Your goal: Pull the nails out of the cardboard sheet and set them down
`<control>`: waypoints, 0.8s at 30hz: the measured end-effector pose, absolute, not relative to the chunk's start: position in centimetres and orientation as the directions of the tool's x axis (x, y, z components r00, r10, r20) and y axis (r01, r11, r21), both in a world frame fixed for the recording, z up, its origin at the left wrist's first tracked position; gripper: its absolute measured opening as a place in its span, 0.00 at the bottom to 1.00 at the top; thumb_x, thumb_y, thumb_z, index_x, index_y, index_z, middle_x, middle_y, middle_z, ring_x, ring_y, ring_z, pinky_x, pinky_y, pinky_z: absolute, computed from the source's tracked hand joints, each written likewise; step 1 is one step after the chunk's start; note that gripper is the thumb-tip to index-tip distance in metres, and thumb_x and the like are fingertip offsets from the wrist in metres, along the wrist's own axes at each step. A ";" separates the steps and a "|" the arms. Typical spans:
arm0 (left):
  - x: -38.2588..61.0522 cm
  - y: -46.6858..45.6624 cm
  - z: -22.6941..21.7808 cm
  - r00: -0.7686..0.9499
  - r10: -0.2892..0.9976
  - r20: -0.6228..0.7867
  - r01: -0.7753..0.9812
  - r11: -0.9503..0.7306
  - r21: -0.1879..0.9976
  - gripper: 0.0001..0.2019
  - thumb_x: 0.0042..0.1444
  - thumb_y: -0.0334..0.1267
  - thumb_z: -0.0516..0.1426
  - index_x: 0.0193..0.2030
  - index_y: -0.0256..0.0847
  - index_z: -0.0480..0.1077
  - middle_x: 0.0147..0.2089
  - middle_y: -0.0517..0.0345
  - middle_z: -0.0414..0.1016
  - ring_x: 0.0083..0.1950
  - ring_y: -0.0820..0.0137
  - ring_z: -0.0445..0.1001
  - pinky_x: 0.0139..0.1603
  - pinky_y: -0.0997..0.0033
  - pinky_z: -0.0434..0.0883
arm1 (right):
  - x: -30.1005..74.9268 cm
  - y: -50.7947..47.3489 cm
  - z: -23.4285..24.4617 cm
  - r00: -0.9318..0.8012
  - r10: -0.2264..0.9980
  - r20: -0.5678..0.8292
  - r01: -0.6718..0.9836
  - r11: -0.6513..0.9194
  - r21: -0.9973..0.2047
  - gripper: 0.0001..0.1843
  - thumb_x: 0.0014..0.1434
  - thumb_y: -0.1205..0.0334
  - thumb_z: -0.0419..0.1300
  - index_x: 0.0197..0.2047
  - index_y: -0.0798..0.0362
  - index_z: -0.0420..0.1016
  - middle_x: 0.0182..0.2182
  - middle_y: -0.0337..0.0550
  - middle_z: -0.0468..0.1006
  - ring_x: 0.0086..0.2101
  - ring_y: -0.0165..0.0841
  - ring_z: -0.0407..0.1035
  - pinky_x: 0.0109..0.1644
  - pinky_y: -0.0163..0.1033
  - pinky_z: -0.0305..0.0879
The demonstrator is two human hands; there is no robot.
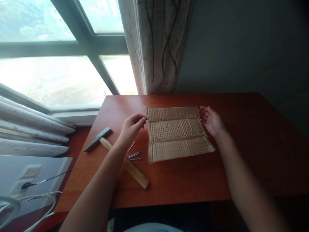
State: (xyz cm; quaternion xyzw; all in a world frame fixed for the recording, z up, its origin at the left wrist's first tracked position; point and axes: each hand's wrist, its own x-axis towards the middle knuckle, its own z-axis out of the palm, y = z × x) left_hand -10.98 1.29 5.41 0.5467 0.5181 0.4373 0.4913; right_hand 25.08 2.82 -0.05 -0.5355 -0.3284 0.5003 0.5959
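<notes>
A creased piece of cardboard point(176, 130) lies on the wooden table, its middle band dotted with rows of small holes. My left hand point(135, 124) is closed in a pinch at its upper left edge. Beside the upper right edge, my right hand point(210, 120) is open, fingers loosely spread and palm partly turned up; whether a fingertip touches the cardboard I cannot tell. Several nails point(134, 155) lie just left of the cardboard. A hammer point(136, 174) rests under my left forearm, which hides part of its wooden handle; its metal head points to the left.
The reddish table point(183, 183) backs onto a curtain point(161, 48) and a dark wall. A window point(60, 74) is at the left. Below it, a plug and dark cord sit in a wall socket point(31, 171), with white cables point(45, 196) beneath.
</notes>
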 end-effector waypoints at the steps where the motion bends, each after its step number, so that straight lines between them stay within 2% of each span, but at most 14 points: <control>1: -10.8 1.1 5.2 0.075 0.997 -0.037 0.102 0.029 0.994 0.13 0.54 0.46 0.64 0.34 0.37 0.75 0.27 0.61 0.70 0.27 0.74 0.65 0.28 0.74 0.60 | 25.1 3.0 -0.3 0.274 0.949 -0.154 -0.240 -0.088 -0.967 0.20 0.58 0.40 0.64 0.42 0.48 0.80 0.38 0.44 0.83 0.31 0.32 0.75 0.29 0.35 0.70; 7: -10.2 0.0 4.8 0.109 0.993 -0.045 0.058 0.039 0.998 0.18 0.59 0.51 0.61 0.28 0.39 0.70 0.24 0.62 0.67 0.26 0.74 0.63 0.28 0.73 0.60 | 24.5 3.1 -1.1 0.240 0.958 -0.155 -0.242 -0.095 -0.966 0.25 0.55 0.34 0.65 0.42 0.47 0.80 0.37 0.42 0.83 0.33 0.33 0.76 0.30 0.36 0.71; 10: -10.2 0.0 4.5 0.127 0.992 -0.024 0.105 0.011 0.994 0.20 0.62 0.54 0.59 0.27 0.40 0.68 0.23 0.62 0.66 0.26 0.73 0.63 0.29 0.73 0.61 | 24.0 2.8 -1.0 0.220 0.962 -0.163 -0.243 -0.107 -0.964 0.28 0.53 0.32 0.66 0.43 0.47 0.79 0.36 0.42 0.83 0.34 0.34 0.77 0.31 0.37 0.71; 15: -10.6 0.1 3.9 0.140 0.985 0.096 0.245 -0.128 0.961 0.21 0.66 0.55 0.55 0.29 0.40 0.69 0.27 0.60 0.70 0.30 0.71 0.67 0.33 0.72 0.64 | 23.2 2.5 -0.6 0.170 0.969 -0.179 -0.224 -0.139 -0.965 0.32 0.51 0.28 0.65 0.42 0.49 0.77 0.33 0.43 0.82 0.36 0.39 0.79 0.33 0.40 0.72; 20: -10.3 -0.2 4.0 0.152 0.984 0.097 0.181 -0.124 0.976 0.25 0.66 0.58 0.54 0.26 0.40 0.65 0.25 0.60 0.68 0.29 0.71 0.65 0.32 0.71 0.64 | 22.4 2.1 -0.1 0.155 0.971 -0.183 -0.212 -0.148 -0.966 0.30 0.50 0.29 0.66 0.37 0.48 0.75 0.30 0.44 0.82 0.38 0.44 0.80 0.35 0.44 0.74; 24: -10.0 -0.3 4.5 0.188 0.980 0.065 0.126 -0.090 0.988 0.26 0.64 0.59 0.56 0.24 0.41 0.64 0.24 0.61 0.64 0.27 0.71 0.63 0.31 0.71 0.62 | 22.1 1.8 0.2 0.164 0.972 -0.166 -0.213 -0.129 -0.968 0.26 0.51 0.31 0.67 0.34 0.47 0.74 0.28 0.42 0.80 0.37 0.44 0.79 0.34 0.44 0.73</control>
